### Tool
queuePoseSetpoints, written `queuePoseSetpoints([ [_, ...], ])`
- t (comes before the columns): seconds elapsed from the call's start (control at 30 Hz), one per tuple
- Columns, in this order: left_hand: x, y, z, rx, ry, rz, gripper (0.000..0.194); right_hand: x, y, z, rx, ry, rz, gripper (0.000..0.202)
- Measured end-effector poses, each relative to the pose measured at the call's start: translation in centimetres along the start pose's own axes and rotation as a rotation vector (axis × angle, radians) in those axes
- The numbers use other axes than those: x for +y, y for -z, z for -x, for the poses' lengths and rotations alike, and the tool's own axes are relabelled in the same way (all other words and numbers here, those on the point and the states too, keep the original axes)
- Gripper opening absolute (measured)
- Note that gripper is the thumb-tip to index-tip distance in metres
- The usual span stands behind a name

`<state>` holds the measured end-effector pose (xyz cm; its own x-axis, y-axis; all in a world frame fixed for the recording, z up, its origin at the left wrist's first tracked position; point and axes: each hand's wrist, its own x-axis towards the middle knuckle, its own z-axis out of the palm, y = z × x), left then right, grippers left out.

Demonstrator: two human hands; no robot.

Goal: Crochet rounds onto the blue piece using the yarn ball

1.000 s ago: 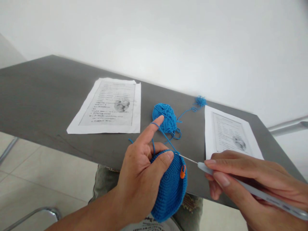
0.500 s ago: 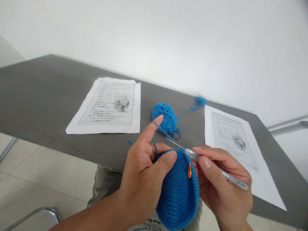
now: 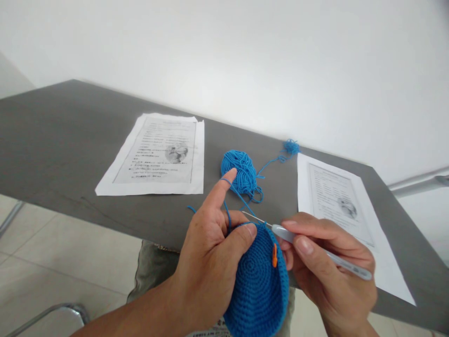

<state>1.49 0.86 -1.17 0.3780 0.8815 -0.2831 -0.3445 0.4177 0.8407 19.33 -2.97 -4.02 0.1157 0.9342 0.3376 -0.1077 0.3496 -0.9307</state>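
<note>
Blue piece [image 3: 258,285]: bottom cut off by frame, left edge behind left hand [image 3: 210,250]. Print on 2 sheets [image 3: 154,159] illegible. Piece's long axis near upright; hook [image 3: 282,233] slants at its upper rim, tip up-left. Piece sits right of left hand, rim pinched under thumb. Right hand [image 3: 333,281] clamped on hook.

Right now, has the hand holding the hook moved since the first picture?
Yes. Judged against the paper on the table, the right hand has moved left: it covered the paper's lower right corner before, but now that corner shows.
</note>
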Motion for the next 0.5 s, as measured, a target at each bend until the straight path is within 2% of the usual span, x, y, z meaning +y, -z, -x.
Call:
queuePoseSetpoints([
  [0.13, 0.3, -0.1, -0.1, -0.009, -0.001, 0.019, 0.101, -0.5, 1.5, 0.0, -0.109, 0.050, 0.097, 0.022],
  [0.23, 0.4, -0.2, -0.1, -0.026, 0.002, -0.004, 0.101, -0.7, 2.3, 0.0, -0.131, 0.101, 0.193, 0.026],
  [0.5, 0.3, -0.2, -0.5, -0.006, -0.012, -0.030, 0.100, -0.2, 1.6, 0.4, -0.097, 0.187, 0.319, 0.035],
])
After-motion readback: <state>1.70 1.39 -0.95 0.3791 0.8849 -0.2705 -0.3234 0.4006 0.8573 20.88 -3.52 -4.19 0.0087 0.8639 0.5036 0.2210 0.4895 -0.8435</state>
